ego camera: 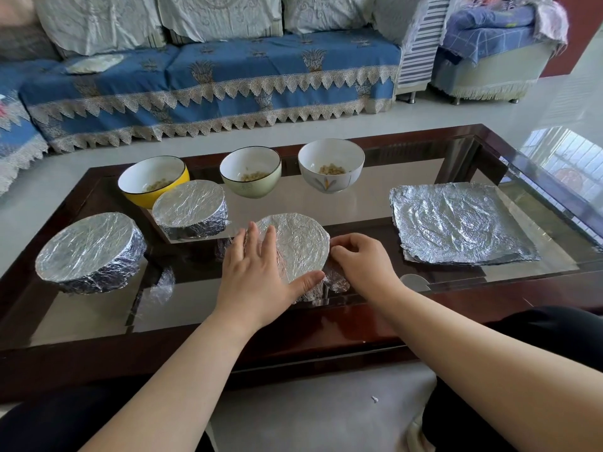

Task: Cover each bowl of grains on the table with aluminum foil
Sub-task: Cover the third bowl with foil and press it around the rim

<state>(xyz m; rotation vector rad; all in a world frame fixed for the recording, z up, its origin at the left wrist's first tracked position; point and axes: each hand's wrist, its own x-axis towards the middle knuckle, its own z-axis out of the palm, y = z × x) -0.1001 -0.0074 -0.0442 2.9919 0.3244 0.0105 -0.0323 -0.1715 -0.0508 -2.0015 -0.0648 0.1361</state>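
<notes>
A foil-covered bowl point(301, 243) sits near the table's front edge. My left hand point(257, 269) lies flat on its foil top and left side, thumb along the near rim. My right hand point(362, 259) pinches the foil against the bowl's right side. Two more foil-covered bowls stand to the left, one near point(89, 247) and one further back point(191, 207). Three uncovered bowls with grains line the far side: yellow point(153, 181), pale green point(251, 171), white with a flower point(331, 164). A stack of flat foil sheets point(456, 223) lies at the right.
The glass-topped table point(359, 203) has a dark wooden frame point(326, 331). A blue-covered sofa point(212, 79) stands beyond it, with a footstool point(489, 63) at the back right. My knees sit under the near edge.
</notes>
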